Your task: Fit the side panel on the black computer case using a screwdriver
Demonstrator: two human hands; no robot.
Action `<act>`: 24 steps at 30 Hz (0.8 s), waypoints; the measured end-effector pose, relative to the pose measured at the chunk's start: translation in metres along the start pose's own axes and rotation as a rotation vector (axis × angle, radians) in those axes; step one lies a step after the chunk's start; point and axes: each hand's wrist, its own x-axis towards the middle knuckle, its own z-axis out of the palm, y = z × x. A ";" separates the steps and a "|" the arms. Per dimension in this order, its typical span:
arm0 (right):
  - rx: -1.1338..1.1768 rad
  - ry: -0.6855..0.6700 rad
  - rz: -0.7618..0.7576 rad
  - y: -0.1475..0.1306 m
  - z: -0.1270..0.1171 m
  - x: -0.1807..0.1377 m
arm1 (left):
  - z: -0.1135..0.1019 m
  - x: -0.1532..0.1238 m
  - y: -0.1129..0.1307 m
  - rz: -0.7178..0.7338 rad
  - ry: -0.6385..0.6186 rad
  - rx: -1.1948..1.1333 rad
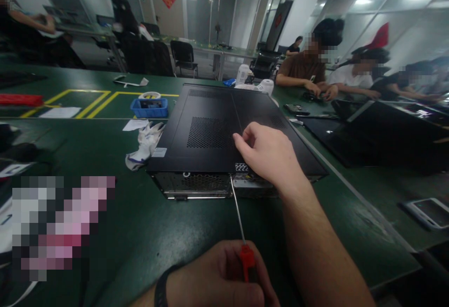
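A black computer case (213, 103) lies flat on the bench, its rear panel facing me. My left hand (217, 274), with a dark band at the wrist, is closed around the red handle of a screwdriver (238, 211). The long metal shaft reaches up to the rear edge of the case, and its tip meets the panel near the middle. My right hand (268, 150) rests over the top cover, thumb and index finger loosely bent with a gap between them; its other fingers are mostly hidden.
Left of the case are white gloves (145, 146), a blue bin (150, 108) and a tape roll (149, 96). White bottles (243, 74) stand behind it. At right are a dark flat panel (336, 139) and a phone-like device (430, 212). Other people sit along the bench.
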 end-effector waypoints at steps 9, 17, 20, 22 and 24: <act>-0.011 -0.008 0.004 0.000 0.000 0.000 | 0.003 -0.002 0.008 -0.060 -0.058 0.020; -0.002 -0.001 -0.007 0.000 0.000 0.000 | -0.002 0.004 -0.008 0.065 0.019 0.007; -0.005 -0.001 -0.005 0.000 0.000 0.000 | 0.001 0.002 -0.006 0.023 0.036 0.013; -0.007 -0.004 -0.003 0.000 0.000 0.000 | 0.004 0.000 -0.001 -0.008 0.049 0.000; -0.009 -0.005 -0.002 0.000 0.000 0.000 | 0.007 -0.002 0.005 -0.037 0.020 -0.031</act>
